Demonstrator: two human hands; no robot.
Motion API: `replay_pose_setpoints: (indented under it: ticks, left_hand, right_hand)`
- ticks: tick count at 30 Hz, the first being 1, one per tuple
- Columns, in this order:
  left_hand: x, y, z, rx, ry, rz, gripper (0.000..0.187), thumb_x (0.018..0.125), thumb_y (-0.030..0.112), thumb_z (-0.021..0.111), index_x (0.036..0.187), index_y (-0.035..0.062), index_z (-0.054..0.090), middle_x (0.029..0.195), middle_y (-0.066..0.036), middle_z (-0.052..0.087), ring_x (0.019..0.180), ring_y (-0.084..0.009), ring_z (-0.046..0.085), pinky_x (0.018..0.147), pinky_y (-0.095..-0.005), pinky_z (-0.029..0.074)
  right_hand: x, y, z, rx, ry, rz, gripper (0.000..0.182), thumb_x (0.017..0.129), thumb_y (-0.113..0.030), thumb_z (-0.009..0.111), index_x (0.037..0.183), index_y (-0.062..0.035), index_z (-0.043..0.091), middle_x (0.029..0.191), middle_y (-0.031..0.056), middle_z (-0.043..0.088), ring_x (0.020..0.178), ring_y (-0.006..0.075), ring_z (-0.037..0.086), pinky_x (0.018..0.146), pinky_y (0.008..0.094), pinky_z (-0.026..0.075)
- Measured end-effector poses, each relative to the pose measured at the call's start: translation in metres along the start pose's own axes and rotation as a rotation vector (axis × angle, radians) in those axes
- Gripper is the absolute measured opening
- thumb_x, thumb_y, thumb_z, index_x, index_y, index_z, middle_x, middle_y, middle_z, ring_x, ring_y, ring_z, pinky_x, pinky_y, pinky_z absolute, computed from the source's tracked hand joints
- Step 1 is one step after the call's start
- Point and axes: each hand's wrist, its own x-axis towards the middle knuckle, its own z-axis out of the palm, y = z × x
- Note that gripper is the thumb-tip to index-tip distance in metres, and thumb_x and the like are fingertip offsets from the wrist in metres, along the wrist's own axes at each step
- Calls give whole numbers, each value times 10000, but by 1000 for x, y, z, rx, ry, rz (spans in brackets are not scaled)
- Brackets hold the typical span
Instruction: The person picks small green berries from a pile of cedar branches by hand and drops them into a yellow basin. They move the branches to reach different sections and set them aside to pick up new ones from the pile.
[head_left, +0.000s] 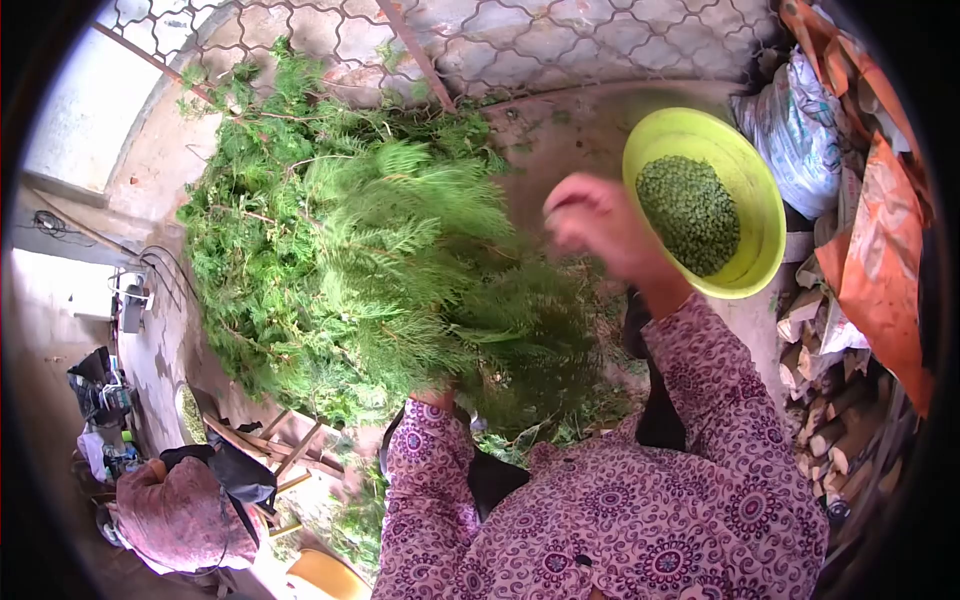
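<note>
Feathery green branches spread in front of me, the nearest ones blurred. My left hand is at their lower edge; only the part by the wrist shows, and foliage hides the fingers. To the right of the foliage, my right hand is raised beside the yellow-green bowl. Its fingers are curled together and smeared by motion, and anything between them is too small to make out. Small green pieces lie in the bowl.
A metal lattice runs along the top. At right are a white sack, an orange sheet and stacked firewood. Another person is at lower left, near wooden pieces and an orange-yellow container.
</note>
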Motion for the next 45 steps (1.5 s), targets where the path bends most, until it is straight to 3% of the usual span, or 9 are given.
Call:
replay_pose_setpoints:
  ticks: [6,9,17,19,20,22,25,28,45]
  left_hand:
    - [13,3,-11,-55,47,110,496,847,309,544,1254,59,408,1214,-99,474,1078,-231,487,906,-358,415]
    - [23,-1,-15,-31,83,201,496,849,314,541,1254,60,408,1215,-99,474,1079,-231,487,907,-358,415]
    - [35,-2,-22,147,159,102,578,862,500,423,1245,67,412,1104,-134,527,968,-237,539,832,-384,456]
    - [63,0,-60,-430,-896,-399,584,857,538,407,1205,70,447,884,-107,559,780,-184,548,744,-330,469]
    - [56,-3,-59,-429,-896,-398,584,857,538,407,1205,70,447,884,-107,559,780,-184,548,744,-330,469]
    - [8,15,17,53,-80,5,579,846,540,436,1136,40,481,776,-87,576,630,-144,544,576,-275,462]
    - [72,-23,-90,5,-12,49,635,834,619,355,1173,93,466,824,-99,543,775,-162,535,730,-304,464]
    - [5,2,40,-69,178,-33,511,897,478,347,1223,92,425,1200,-130,468,1102,-247,440,978,-425,330]
    - [23,-1,1,-177,-21,-152,583,855,533,392,1225,85,422,1182,-113,492,1057,-267,473,932,-442,372]
  right_hand:
    - [16,36,-98,-374,622,-275,201,742,-105,580,924,-23,599,732,16,570,654,90,528,613,231,441]
    - [13,28,-107,-1062,935,-290,279,727,-155,612,967,-13,596,754,49,577,673,109,532,635,249,445]
    - [7,11,-39,-535,147,-44,318,768,-149,617,1033,18,562,871,62,597,803,121,558,713,253,453]
    - [9,10,-36,-493,112,-80,285,773,-145,614,1001,21,571,849,44,599,766,105,560,689,243,454]
    - [8,7,-34,-371,50,-42,270,773,-141,613,987,20,577,832,37,603,740,101,561,671,236,452]
    - [6,0,-30,-248,-14,-4,255,773,-136,612,972,19,582,815,30,607,714,97,562,653,229,451]
    - [-2,-4,-15,-69,-241,74,201,774,-128,611,921,8,600,782,21,613,673,89,562,621,221,449]
    - [-8,-1,9,-239,-462,-59,179,765,-126,618,895,-3,609,751,38,612,660,84,559,603,230,449]
    - [-12,35,33,-808,-347,-224,152,722,-180,575,804,-53,572,746,150,546,708,340,540,622,411,426]
